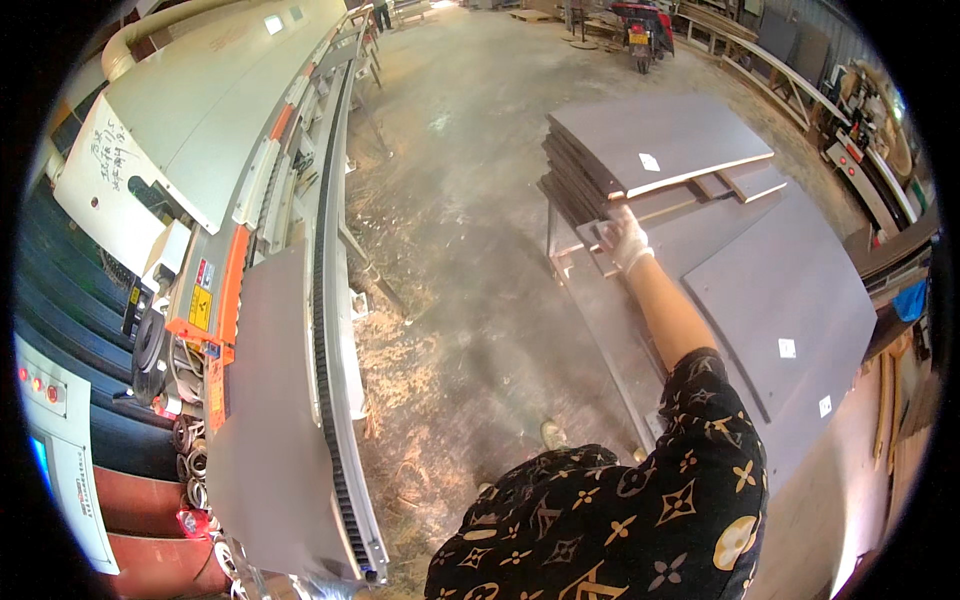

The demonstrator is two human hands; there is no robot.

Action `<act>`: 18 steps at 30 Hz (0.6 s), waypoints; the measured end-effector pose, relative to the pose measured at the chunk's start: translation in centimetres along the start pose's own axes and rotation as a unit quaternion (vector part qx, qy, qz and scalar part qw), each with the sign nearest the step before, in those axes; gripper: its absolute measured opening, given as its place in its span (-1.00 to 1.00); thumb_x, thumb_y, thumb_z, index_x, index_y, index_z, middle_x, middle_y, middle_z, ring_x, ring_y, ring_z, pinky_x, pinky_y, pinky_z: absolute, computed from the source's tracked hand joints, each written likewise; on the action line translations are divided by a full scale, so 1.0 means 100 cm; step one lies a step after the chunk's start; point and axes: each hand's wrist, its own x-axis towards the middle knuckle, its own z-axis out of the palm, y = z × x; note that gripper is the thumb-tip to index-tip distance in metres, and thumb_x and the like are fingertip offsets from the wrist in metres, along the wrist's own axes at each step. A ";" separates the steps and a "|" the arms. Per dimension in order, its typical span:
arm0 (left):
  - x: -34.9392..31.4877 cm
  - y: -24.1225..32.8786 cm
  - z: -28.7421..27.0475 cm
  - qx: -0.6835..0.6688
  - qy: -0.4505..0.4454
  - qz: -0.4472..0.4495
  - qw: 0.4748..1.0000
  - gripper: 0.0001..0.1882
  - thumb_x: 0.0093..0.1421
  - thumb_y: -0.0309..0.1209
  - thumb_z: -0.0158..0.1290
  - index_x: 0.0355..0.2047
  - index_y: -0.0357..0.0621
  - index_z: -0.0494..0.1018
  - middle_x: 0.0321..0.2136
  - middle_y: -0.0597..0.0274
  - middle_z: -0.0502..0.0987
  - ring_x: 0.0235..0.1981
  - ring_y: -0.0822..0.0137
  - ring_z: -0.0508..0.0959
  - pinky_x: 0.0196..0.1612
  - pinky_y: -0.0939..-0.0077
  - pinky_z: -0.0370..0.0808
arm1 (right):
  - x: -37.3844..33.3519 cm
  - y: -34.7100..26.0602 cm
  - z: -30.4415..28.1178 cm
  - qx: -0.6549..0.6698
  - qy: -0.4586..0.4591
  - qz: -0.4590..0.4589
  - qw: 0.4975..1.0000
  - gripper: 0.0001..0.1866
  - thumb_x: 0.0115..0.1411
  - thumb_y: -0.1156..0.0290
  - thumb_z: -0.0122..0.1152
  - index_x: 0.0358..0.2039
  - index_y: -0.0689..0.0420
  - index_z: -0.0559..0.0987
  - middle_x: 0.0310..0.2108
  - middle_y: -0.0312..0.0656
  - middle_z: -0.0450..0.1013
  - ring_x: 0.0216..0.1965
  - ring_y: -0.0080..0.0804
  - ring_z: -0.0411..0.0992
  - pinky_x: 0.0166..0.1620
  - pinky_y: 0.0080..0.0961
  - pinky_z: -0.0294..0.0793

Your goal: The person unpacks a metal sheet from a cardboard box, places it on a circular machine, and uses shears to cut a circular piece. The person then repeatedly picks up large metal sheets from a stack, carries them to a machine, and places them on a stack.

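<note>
My right hand [626, 240], in a pale glove, reaches out to the near left corner of a stack of dark grey panels [590, 175]. Its fingers are bent against that corner and look closed on the edge of a grey panel [680, 145]; blur hides the exact grip. Another large grey panel [790, 285] with a small white label lies nearer on the right. On the left, a long grey panel [270, 400] rests on the machine beside its black track. A pale bluish patch shows under its near end, and I cannot tell whether it is my left hand.
The long machine [240, 260], with orange guards, runs along the left beside a control box [60, 440]. Sawdust [395, 370] lies on the concrete floor between machine and stack. A red motorbike [643, 35] stands far back. Boards and racks line the right wall.
</note>
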 end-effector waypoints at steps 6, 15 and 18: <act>-0.043 -0.031 0.046 -0.083 -0.036 -0.018 0.996 -0.55 0.18 -0.43 -0.07 0.11 -0.07 0.25 0.05 0.18 0.37 -0.07 0.22 0.43 -0.06 0.38 0.36 | 0.069 -0.034 0.030 -0.044 -0.037 0.043 0.997 -0.56 0.08 -0.13 0.13 -0.45 0.04 0.53 -0.56 -0.34 0.46 -0.59 -0.42 0.36 -0.04 -0.04 0.31; -0.191 -0.046 0.173 -0.062 -0.238 -0.043 0.968 -0.67 0.18 -0.38 0.00 -0.03 -0.07 0.35 -0.56 0.48 0.21 -0.58 0.57 0.19 -0.55 0.67 0.17 | 0.050 -0.051 -0.062 -0.179 -0.090 -0.174 0.964 -0.63 0.20 0.05 -0.01 -0.32 0.15 0.44 -0.56 -0.18 0.40 -0.59 -0.30 0.39 -0.55 -0.39 0.37; -0.247 -0.067 0.229 -0.001 -0.526 -0.063 0.848 -0.66 0.19 -0.39 -0.03 -0.01 -0.12 0.30 -0.59 0.47 0.18 -0.63 0.57 0.15 -0.58 0.68 0.12 | -0.076 -0.020 -0.063 -0.257 -0.112 -0.103 0.955 -0.59 0.24 0.01 -0.08 -0.33 0.16 0.44 -0.59 -0.22 0.39 -0.56 -0.39 0.39 -0.48 -0.48 0.39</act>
